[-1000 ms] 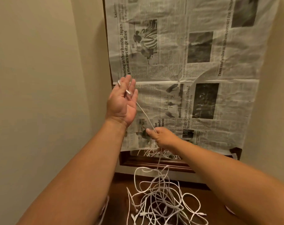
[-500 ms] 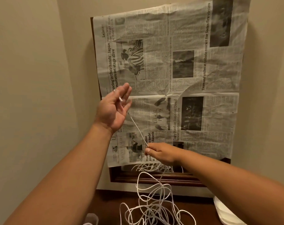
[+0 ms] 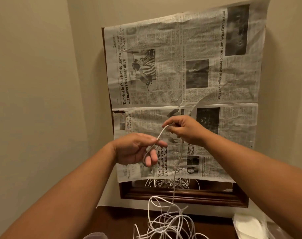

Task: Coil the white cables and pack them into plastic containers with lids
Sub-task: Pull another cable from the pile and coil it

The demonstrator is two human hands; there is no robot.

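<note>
A white cable [image 3: 161,133] runs taut between my two hands, held up in front of the newspaper. My left hand [image 3: 138,149] pinches its end between thumb and forefinger, with the plug lying along the fingers. Higher and to the right, my right hand [image 3: 183,130] pinches the same cable. From there the cable drops down to a tangled pile of white cables [image 3: 165,221] on the dark wooden surface [image 3: 115,219]. A white plastic container or lid [image 3: 247,226] shows at the lower right, partly hidden by my right forearm.
A newspaper sheet [image 3: 190,83] covers a dark wood-framed mirror [image 3: 181,195] on the wall; the mirror's bare strip reflects the cables. Beige walls close in on the left and right. A pale translucent object [image 3: 95,236] peeks in at the bottom edge.
My left hand came down and turned over with the cable end. My right hand rose up and to the right along the cable. The camera tilted, showing less of the cable pile.
</note>
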